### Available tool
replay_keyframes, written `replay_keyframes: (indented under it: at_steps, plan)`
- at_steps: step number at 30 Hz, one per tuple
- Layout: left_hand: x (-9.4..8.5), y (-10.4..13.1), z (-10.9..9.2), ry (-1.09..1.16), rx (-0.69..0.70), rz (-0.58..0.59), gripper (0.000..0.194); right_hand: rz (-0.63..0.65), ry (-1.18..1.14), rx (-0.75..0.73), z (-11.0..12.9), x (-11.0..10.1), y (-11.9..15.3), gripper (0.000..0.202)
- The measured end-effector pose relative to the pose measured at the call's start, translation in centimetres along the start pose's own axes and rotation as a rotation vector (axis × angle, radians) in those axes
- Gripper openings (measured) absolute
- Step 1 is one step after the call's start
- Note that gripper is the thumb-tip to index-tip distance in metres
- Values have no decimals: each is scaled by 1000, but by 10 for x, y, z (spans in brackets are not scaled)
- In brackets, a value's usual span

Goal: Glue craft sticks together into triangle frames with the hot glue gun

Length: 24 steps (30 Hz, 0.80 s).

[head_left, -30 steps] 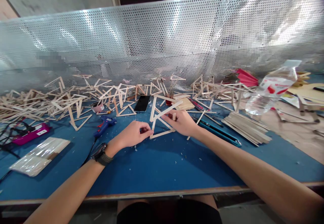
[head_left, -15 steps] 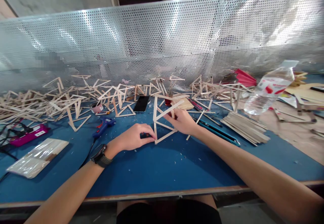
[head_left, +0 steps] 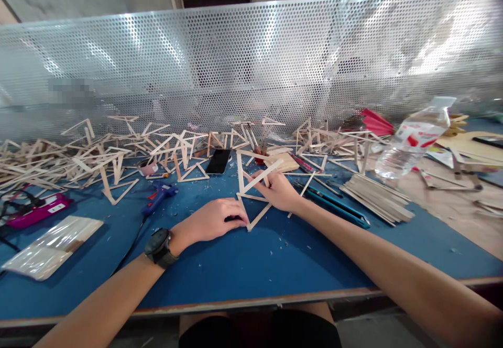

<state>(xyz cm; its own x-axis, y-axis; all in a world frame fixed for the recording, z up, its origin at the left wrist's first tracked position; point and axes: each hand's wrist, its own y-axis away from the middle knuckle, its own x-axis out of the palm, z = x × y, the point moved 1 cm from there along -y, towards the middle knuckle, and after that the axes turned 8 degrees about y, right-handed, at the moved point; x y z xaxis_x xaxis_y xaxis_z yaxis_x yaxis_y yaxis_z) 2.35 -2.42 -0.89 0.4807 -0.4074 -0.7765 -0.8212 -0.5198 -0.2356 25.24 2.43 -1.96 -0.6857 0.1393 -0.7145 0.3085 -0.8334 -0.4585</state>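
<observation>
A frame of flat wooden sticks (head_left: 241, 172) joined in triangles stands on the blue table in the middle. My left hand (head_left: 214, 219), with a dark watch on its wrist, pinches the frame's lower corner between thumb and fingers. On the frame's right side, my right hand (head_left: 277, 189) is closed on its sticks near the middle joint; its fingertips are partly hidden behind the wood. One loose-looking thin stick (head_left: 307, 186) slants beside my right wrist.
Many stick frames (head_left: 94, 154) lie along the perforated metal screen. A blue glue gun (head_left: 159, 199) and phone (head_left: 218, 161) are left of centre. At right are a teal cutter (head_left: 338, 206), stick pile (head_left: 377, 199) and plastic bottle (head_left: 412, 141).
The frame's lower corner has shifted slightly right and toward me, together with my left hand. My right hand has moved only a little and still holds the frame.
</observation>
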Motion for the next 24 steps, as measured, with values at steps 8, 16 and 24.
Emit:
replay_keyframes:
  at_steps: [8, 16, 24]
  plan:
    - [6, -2, -5, -7, -29, 9, 19, -18, -35, 19, -1, 1, -4, 40]
    - [7, -3, -11, 50, -27, -139, 16, -58, -278, 128, 3, 1, -4, 41]
    - [9, -5, -16, 103, -4, -55, 21, 101, -699, 236, 8, 16, -2, 45]
